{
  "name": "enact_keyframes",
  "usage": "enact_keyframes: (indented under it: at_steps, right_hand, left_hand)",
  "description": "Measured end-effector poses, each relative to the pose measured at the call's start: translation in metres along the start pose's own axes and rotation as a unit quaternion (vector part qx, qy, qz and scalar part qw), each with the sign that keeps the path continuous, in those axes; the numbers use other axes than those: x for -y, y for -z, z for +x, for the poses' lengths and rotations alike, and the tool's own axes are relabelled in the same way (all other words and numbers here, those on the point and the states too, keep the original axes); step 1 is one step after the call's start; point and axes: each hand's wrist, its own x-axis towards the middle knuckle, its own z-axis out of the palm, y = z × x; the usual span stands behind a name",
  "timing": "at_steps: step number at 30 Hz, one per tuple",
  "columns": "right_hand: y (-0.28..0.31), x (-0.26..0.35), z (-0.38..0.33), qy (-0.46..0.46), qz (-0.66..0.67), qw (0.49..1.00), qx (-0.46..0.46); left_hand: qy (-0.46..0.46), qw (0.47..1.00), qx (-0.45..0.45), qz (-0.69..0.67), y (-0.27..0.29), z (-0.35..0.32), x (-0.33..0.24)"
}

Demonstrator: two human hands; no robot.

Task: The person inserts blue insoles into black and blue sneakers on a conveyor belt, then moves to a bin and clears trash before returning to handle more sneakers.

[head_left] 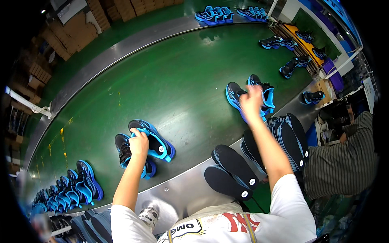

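Observation:
My left hand is closed on a black and blue sneaker, its fingers at the shoe's upper. That shoe lies tilted, with its opening and a round white sticker inside showing. Its mate sits just left of it, partly covered by my hand and forearm. Farther right, my right hand is over a second pair; motion smears its fingers, so its grip is unclear. One sneaker of that pair shows left of the hand, the other right of it. Both pairs rest on the green belt.
Black insoles with round white stickers lie in stacks along the near metal edge. Sneakers line up at the lower left and the far edge. A person in a striped shirt is at right. Cartons stand beyond the belt.

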Motion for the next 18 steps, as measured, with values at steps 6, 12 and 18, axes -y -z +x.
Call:
enact_keyframes:
  at_steps: [6,12,18]
  right_hand:
    - [-0.001,-0.192,0.015,-0.213,-0.257,0.821,0.463]
    - [-0.005,-0.130,-0.007,-0.146,-0.063,0.901,0.404]
    - [-0.017,-0.029,-0.056,-0.010,0.092,0.897,0.432]
  left_hand:
    - [0.001,0.997,-0.010,-0.074,-0.001,0.007,-0.006]
    - [0.028,0.931,0.037,-0.363,0.025,-0.005,0.030]
    - [0.232,0.555,-0.054,-0.797,0.032,-0.026,0.057]
